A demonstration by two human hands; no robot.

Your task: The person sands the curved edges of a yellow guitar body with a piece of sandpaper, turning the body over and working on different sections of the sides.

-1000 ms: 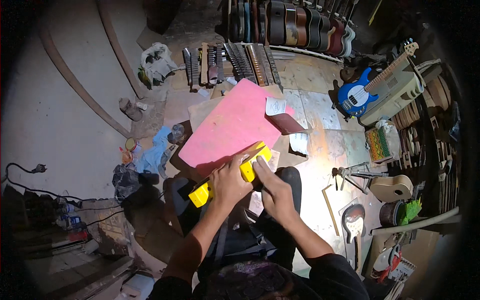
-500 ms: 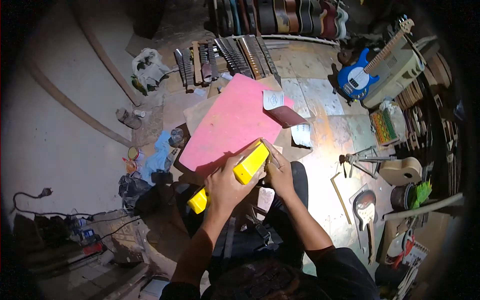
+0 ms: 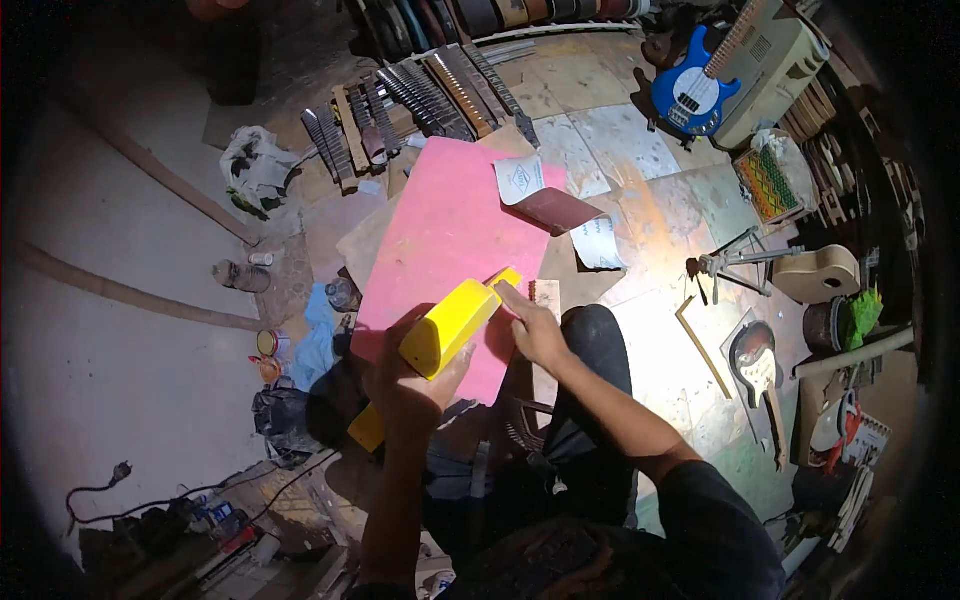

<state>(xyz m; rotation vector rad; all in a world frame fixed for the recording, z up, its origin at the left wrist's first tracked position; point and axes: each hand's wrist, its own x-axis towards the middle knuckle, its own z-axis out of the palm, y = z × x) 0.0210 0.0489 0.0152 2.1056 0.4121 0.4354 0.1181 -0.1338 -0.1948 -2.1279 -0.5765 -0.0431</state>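
My left hand [image 3: 412, 385] is closed round a yellow-painted piece [image 3: 445, 325] with a broad, blunt end, tilted up over the pink board [image 3: 440, 215]. Another part of the same yellow shows below that wrist; whether it joins the piece is hidden. At the far end of the piece, my right hand [image 3: 540, 335] has its index fingertip against a narrow yellow part. Its other fingers are curled, and what they hold, if anything, is hidden. Beside this hand is a pale wooden block [image 3: 546, 293]. A curled sheet of sandpaper [image 3: 550, 205] rests on the board's right edge.
Several guitar necks [image 3: 430, 95] are laid out beyond the board. A blue bass guitar [image 3: 695, 95] leans at the far right. Nearer stand a metal stand [image 3: 735, 265] and an unfinished small guitar body [image 3: 815, 276]. Blue cloth [image 3: 320, 335] and cans lie left.
The yellow piece has turned and moved left and nearer with my left hand. My right hand has shifted left. The whole view has swung, so the surroundings sit differently.
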